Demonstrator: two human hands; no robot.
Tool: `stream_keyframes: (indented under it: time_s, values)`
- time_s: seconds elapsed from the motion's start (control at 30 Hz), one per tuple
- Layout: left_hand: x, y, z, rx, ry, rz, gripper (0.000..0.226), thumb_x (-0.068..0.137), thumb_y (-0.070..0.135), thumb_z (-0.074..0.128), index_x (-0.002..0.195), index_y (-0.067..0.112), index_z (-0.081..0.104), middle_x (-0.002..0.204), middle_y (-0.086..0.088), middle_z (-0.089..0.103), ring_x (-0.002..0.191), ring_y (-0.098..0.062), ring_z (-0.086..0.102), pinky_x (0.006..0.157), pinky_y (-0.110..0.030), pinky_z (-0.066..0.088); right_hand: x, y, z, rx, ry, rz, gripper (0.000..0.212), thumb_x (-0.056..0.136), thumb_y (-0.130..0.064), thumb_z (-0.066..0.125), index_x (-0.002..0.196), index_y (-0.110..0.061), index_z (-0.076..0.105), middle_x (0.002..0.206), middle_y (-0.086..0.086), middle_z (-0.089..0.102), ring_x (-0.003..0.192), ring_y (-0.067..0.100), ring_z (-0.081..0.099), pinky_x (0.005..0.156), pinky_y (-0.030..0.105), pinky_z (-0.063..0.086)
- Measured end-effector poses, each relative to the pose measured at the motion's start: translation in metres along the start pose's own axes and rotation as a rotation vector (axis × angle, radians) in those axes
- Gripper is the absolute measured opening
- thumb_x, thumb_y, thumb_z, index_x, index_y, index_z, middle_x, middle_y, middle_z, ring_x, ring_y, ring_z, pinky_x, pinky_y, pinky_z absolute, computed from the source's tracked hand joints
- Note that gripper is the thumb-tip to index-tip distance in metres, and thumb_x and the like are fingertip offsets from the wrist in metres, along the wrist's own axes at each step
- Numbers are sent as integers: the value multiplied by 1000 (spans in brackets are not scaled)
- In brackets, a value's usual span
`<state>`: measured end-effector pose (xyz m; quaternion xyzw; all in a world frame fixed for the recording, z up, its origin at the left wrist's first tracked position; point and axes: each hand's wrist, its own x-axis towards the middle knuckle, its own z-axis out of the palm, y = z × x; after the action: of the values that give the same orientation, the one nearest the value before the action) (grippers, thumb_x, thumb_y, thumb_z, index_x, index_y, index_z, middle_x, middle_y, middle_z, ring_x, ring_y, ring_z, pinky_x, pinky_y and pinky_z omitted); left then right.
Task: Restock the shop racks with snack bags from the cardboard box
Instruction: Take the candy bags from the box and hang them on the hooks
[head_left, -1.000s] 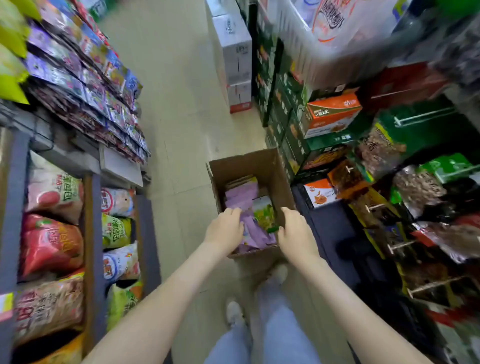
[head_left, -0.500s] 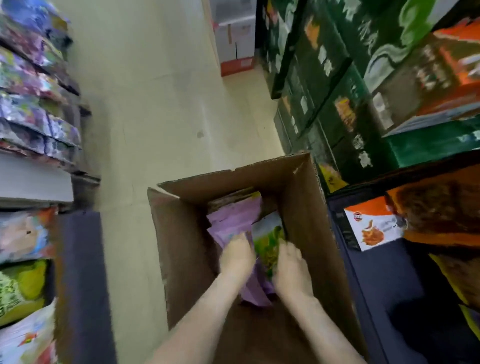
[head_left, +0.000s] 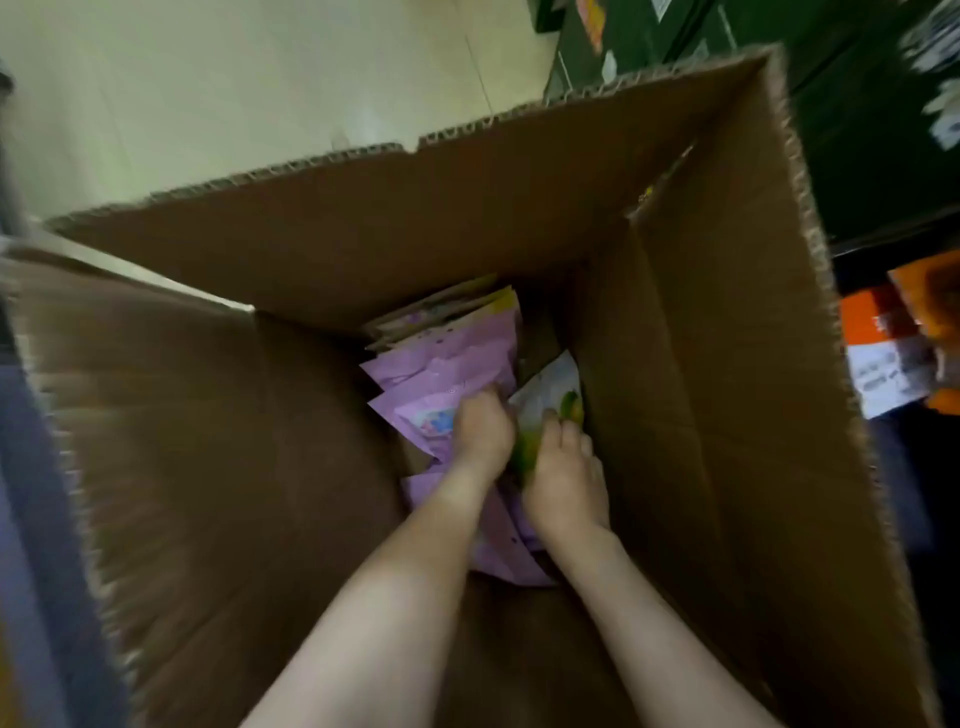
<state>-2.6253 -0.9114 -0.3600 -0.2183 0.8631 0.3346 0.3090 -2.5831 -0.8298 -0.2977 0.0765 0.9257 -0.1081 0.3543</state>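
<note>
A large open cardboard box (head_left: 701, 364) fills the view. At its bottom lie several purple snack bags (head_left: 447, 358) and one green-and-white snack bag (head_left: 553, 395). Both my arms reach down into the box. My left hand (head_left: 483, 434) has its fingers curled over the left edge of the green-and-white bag, where it meets the purple ones. My right hand (head_left: 563, 478) grips that bag from the right, and the bag's lower part is hidden between the two hands. The picture is blurred by motion.
Pale floor (head_left: 208, 78) lies beyond the box's far wall. Dark green cartons (head_left: 857, 130) stand close on the right, with an orange-and-white packet (head_left: 888, 358) below them. A dark rack post (head_left: 31, 493) runs down the left edge.
My head has dropped much closer to the box, which now fills the view. Both hands went from the box's near rim down onto the bags and closed in on the green-and-white one.
</note>
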Motion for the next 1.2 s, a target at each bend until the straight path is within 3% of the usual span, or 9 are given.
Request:
stream_keyframes:
  time_s: [0.17, 0.33, 0.43, 0.6, 0.67, 0.77, 0.87, 1.03, 1.2]
  values:
    - [-117, 40, -48, -201, -6, 178, 12, 90, 5, 53, 92, 1, 64, 84, -10, 65, 75, -19, 56, 65, -23, 32, -62, -15, -68, 711, 42, 224, 35, 100, -17, 40, 134, -9, 46, 131, 18, 53, 120, 32, 50, 91, 29, 37]
    - [-240, 99, -136, -266, 64, 361, 14, 90, 11, 52, 91, 9, 66, 84, -11, 68, 78, -23, 59, 64, -19, 32, -152, -31, -159, 1132, 68, 328, 24, 88, -40, 56, 79, -25, 73, 93, 10, 72, 97, 30, 64, 89, 43, 49]
    - [-305, 127, -197, -98, 122, 671, 11, 83, 13, 53, 84, 12, 65, 78, -9, 67, 75, -25, 58, 64, -27, 34, -216, -34, -225, 1212, 123, 290, 22, 85, -19, 55, 70, -12, 69, 75, 12, 67, 78, 26, 62, 71, 39, 47]
    - [-403, 172, -278, 120, -76, 1080, 21, 85, 26, 49, 80, 11, 62, 77, -8, 63, 79, -27, 56, 68, -31, 37, -350, -16, -307, 974, 249, 129, 26, 84, -23, 52, 75, -1, 63, 78, 22, 65, 73, 29, 57, 70, 50, 48]
    - [-439, 192, -300, 138, -132, 1228, 28, 88, 30, 44, 86, 11, 65, 81, -5, 64, 80, -22, 55, 73, -29, 39, -413, -3, -335, 846, 294, 76, 26, 93, -17, 52, 70, -9, 61, 72, 12, 63, 75, 27, 55, 69, 38, 45]
    - [-489, 231, -313, 215, 7, 1489, 29, 89, 25, 48, 107, 12, 65, 101, -9, 63, 94, -25, 56, 84, -36, 42, -501, 28, -371, 650, 347, -3, 25, 97, -18, 50, 75, -20, 60, 71, -1, 59, 75, 18, 53, 62, 24, 37]
    - [-549, 277, -304, 387, 178, 1759, 28, 84, 31, 54, 109, 25, 66, 121, -11, 57, 112, -27, 46, 93, -39, 29, -579, 65, -387, 489, 389, 13, 28, 99, -23, 48, 114, -5, 63, 108, 0, 65, 96, 14, 56, 70, 25, 35]
    - [-668, 327, -256, 529, 64, 1936, 18, 86, 33, 55, 76, 23, 65, 72, 7, 63, 84, -21, 62, 90, -38, 19, -701, 134, -384, 474, 655, 169, 33, 97, -24, 52, 127, -13, 59, 125, 4, 62, 114, 17, 55, 87, 23, 40]
    - [-797, 341, -185, 481, -33, 1998, 19, 96, 32, 49, 96, 25, 66, 88, 7, 66, 96, -17, 54, 93, -35, 16, -800, 219, -357, 248, 931, 350, 23, 93, -30, 56, 115, -32, 64, 112, -8, 58, 121, 8, 41, 109, 34, 6]
